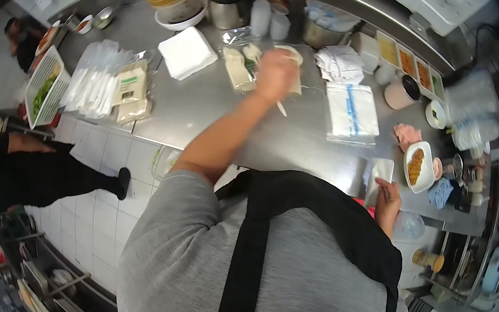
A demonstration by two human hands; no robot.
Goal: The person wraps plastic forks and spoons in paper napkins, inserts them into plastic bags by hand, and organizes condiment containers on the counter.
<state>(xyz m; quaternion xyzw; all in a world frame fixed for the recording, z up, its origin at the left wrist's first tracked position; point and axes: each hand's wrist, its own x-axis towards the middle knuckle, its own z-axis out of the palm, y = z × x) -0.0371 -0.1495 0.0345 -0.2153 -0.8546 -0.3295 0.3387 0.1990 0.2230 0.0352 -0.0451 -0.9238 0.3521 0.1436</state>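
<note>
My left hand [276, 75] reaches across the steel counter with its fingers closed, a little blurred. From below it sticks the thin white end of a utensil [282, 108]; its other end is hidden. Beside this hand lie beige items in clear plastic packets [239, 71], and a pale strip [294, 84] shows partly behind it. Low on the right, my right hand [387, 198] grips the edge of a small white tray [381, 170] at the counter's front. A white dish with browned food [416, 166] stands just right of that tray.
White napkins [187, 52], plastic-wrapped packs [97, 81] and a basket of greens [49, 88] lie left on the counter [273, 140]. Folded cloths [339, 65], a bagged white pack [350, 110] and ingredient bins [405, 60] stand right. A person in black [28, 168] stands left.
</note>
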